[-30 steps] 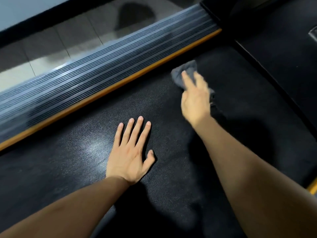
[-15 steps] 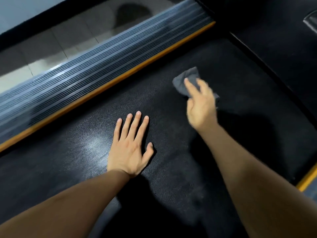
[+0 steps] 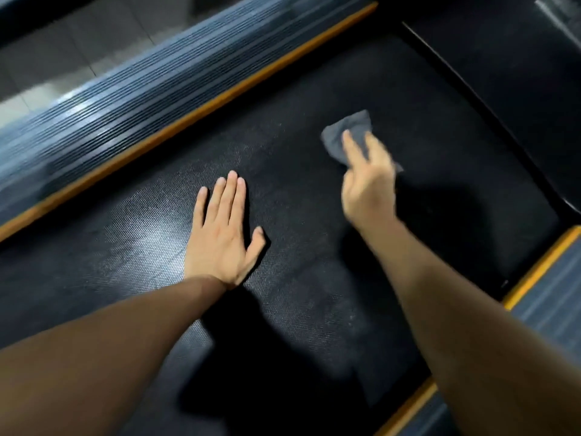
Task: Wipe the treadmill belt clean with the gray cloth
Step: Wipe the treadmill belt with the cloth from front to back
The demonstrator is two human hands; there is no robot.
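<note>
The black textured treadmill belt (image 3: 298,99) fills the middle of the view. A small gray cloth (image 3: 344,133) lies on it toward the far right, and my right hand (image 3: 367,187) presses on it with the fingers over its near part; most of the cloth is hidden under the hand. My left hand (image 3: 223,234) rests flat on the belt, palm down with fingers spread, to the left of and nearer than the cloth.
A ribbed grey side rail (image 3: 125,102) with an orange strip (image 3: 195,118) runs along the belt's far-left edge. A second orange-edged rail (image 3: 544,297) shows at the right. The black motor cover (image 3: 503,73) borders the belt at the top right. Tiled floor (image 3: 63,51) lies beyond.
My right hand has drawn the cloth back along the belt, away from the far rail and toward me. The left hand has stayed planted.
</note>
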